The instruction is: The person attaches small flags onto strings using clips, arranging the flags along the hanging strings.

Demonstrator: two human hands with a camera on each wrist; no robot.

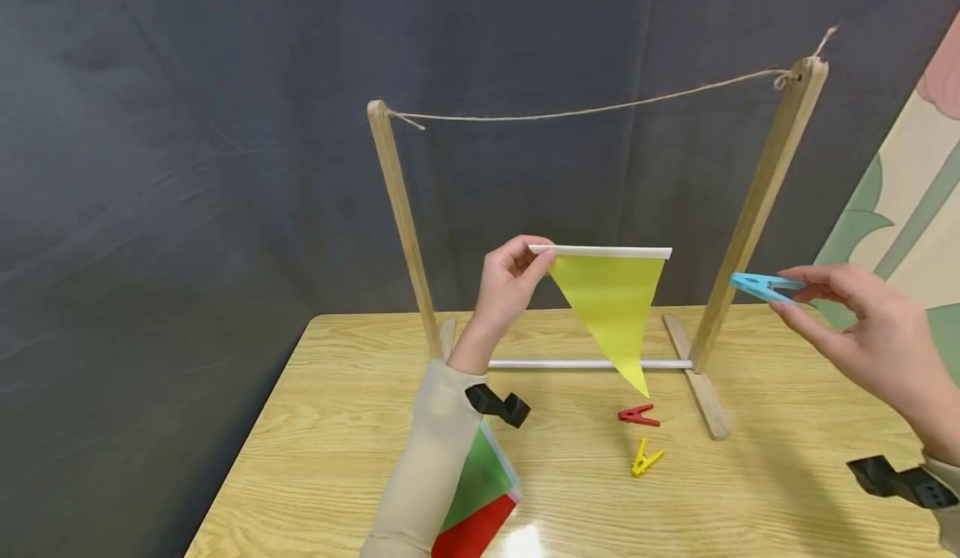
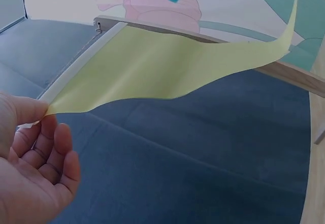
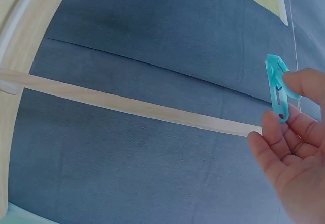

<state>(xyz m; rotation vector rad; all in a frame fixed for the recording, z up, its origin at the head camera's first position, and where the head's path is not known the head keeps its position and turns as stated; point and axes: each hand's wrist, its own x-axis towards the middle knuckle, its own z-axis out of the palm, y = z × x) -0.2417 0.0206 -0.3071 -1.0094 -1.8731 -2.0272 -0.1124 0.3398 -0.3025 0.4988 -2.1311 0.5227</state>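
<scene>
A yellow triangular pennant with a white top band hangs point down, below the level of the string. My left hand pinches its top left corner between thumb and fingers; the left wrist view shows the pennant stretching away from that grip. Over to the right, my right hand holds a light blue clothespin by its handle end. In the right wrist view the clothespin sits between thumb and fingers. Twine runs between two wooden posts, above both hands.
On the table lie a red clothespin and a yellow clothespin. Green and red pennants lie partly under my left forearm. The right wooden post stands just left of the right hand, and a white bar joins the posts low down.
</scene>
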